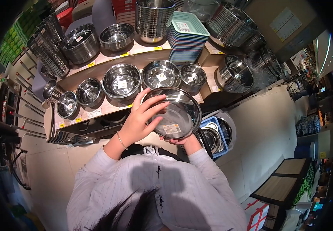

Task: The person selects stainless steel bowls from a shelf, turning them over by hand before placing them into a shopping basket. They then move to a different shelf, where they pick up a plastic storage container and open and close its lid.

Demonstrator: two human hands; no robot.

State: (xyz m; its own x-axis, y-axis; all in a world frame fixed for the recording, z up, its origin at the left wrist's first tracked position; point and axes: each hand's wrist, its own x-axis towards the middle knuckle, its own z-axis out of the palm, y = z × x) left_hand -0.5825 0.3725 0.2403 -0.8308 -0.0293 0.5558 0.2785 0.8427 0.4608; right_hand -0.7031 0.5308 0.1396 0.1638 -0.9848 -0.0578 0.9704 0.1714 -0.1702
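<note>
Held bowl (180, 111), shelved basins (122, 81) beyond, blue basket (221, 152)

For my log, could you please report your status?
Right hand holding steel bowl at near edge; left hand open over it; displayed bowls beyond, none obstructing.

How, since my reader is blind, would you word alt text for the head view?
A bare right hand supports a round, shiny silver metal basin from below, the left hand spread over it, before tiered light-brown wooden shelves displaying similar round metal basins.
</note>
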